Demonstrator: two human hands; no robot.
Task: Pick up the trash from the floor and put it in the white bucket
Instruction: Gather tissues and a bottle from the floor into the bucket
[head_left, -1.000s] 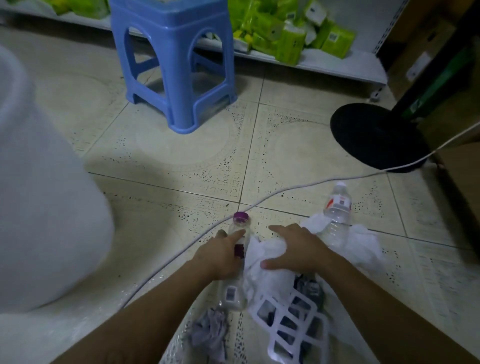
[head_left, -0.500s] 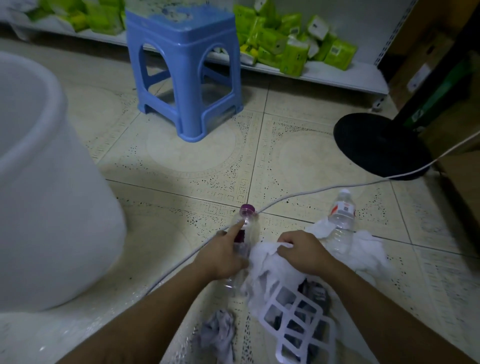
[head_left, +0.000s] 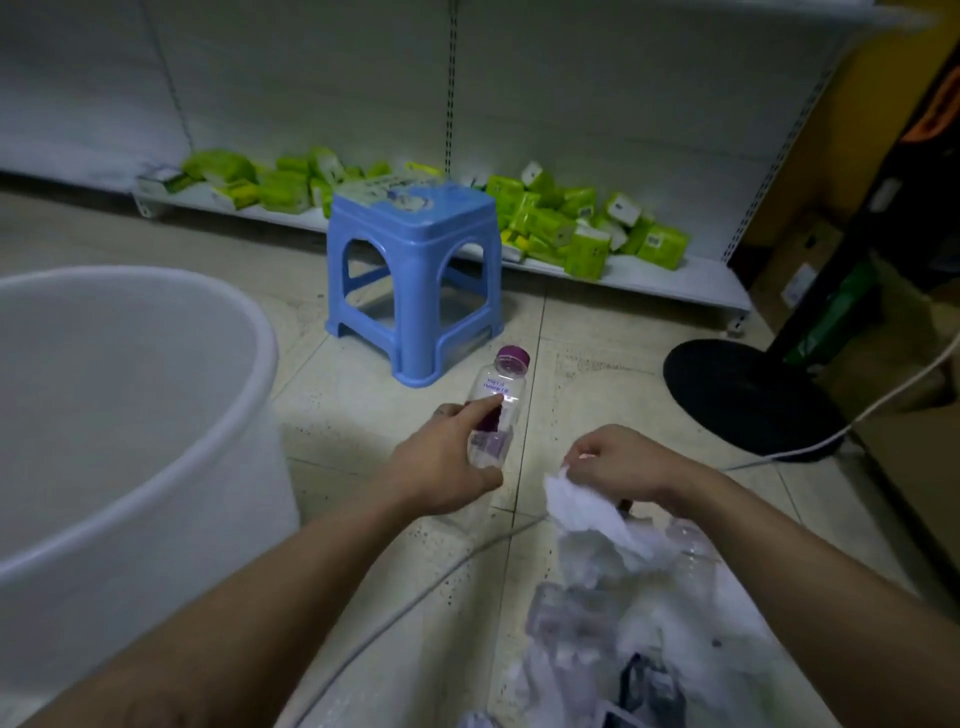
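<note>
The clear bottle (head_left: 497, 400) is off the floor in the left hand (head_left: 441, 462), wrapped round its body; it looks empty, light, slippery. The right hand (head_left: 618, 462) pinches soft crumpled tissue (head_left: 587, 506). The white bucket (head_left: 156, 441) waits just left.

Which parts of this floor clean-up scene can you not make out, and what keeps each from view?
- White bucket, head view: its base and left side are cut off by the frame edge.
- Trash pile, head view: motion blur; single items cannot be told apart.
- Purple-capped bottle, head view: the left hand covers its lower part, and the label print is too small to read.
- White paper in the right hand: blurred, kind unclear.
</note>
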